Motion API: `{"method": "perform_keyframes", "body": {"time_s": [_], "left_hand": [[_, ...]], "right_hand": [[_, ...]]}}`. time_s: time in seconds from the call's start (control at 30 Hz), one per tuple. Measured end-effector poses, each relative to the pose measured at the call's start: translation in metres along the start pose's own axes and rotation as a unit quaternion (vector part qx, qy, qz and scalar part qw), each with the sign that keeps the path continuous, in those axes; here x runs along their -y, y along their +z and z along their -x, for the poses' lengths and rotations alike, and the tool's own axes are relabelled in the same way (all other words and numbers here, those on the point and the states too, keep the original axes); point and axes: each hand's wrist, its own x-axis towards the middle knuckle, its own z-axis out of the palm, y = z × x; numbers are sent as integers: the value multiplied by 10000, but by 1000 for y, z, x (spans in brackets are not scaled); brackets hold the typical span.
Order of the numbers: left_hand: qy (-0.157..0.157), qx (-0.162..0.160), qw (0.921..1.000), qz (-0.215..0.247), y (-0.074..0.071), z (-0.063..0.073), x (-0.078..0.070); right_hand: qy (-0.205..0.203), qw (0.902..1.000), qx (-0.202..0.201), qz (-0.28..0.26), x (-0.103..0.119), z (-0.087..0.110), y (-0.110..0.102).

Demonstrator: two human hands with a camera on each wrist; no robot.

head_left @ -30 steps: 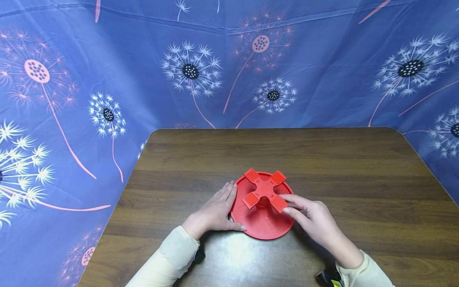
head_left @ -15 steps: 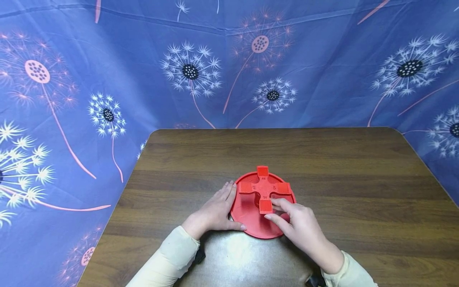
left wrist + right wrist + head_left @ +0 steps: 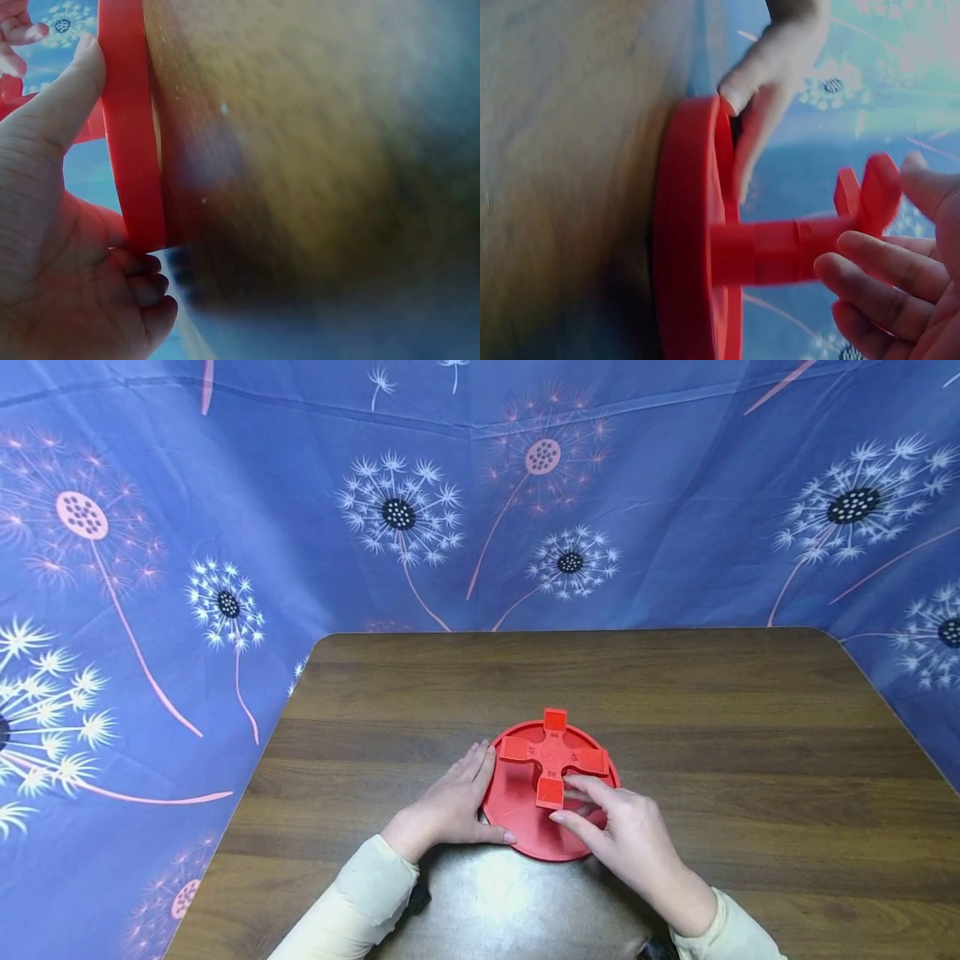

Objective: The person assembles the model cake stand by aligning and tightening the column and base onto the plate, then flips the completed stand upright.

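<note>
A round red plastic base [image 3: 531, 827] with a raised rim lies on the table. From its middle a red stem [image 3: 772, 251] rises, carrying a cross-shaped red top [image 3: 553, 752] with small dark marks on its arms. My left hand [image 3: 452, 797] holds the base's rim at the left, thumb at the near edge and fingers along the far-left side. With thumb and fingers curled, my right hand [image 3: 633, 831] grips the near arm of the cross. In the right wrist view the thumb tip meets the arm's edge, and the fingers lie near the stem.
The wooden table [image 3: 720, 710] extends around the base, its far edge meeting a blue cloth [image 3: 675, 435] with a dandelion print. Cloth also hangs along the left side. Glare brightens the tabletop before the base.
The cross-shaped top has turned clockwise, most of it in the first half second, and slightly since. My right hand has moved left with its arm. My left hand has stayed on the rim.
</note>
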Motion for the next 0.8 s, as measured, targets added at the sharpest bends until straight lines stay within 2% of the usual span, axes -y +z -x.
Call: {"method": "perform_keyframes", "body": {"time_s": [0.1,0.2,0.27,0.4,0.53,0.67,0.8], "left_hand": [[-5,53,10000,33,0,0,-1],[24,27,10000,1,1,0,0],[33,12,10000,7,1,-1,0],[27,35,10000,52,1,-1,1],[0,77,9999,65,1,-1,1],[-4,83,10000,31,0,-1,0],[70,0,10000,-10,0,-1,0]], "right_hand": [[70,9990,-346,-281,-6,-1,-9],[162,9962,-786,-325,-15,-4,-18],[335,9953,-857,-312,-23,-6,-24],[904,9938,-333,-561,-38,-7,-29],[1367,9816,316,-1292,-47,-5,-27],[1447,9689,456,-1955,-50,-4,-24],[1462,9609,468,-2302,-49,-4,-24]]}}
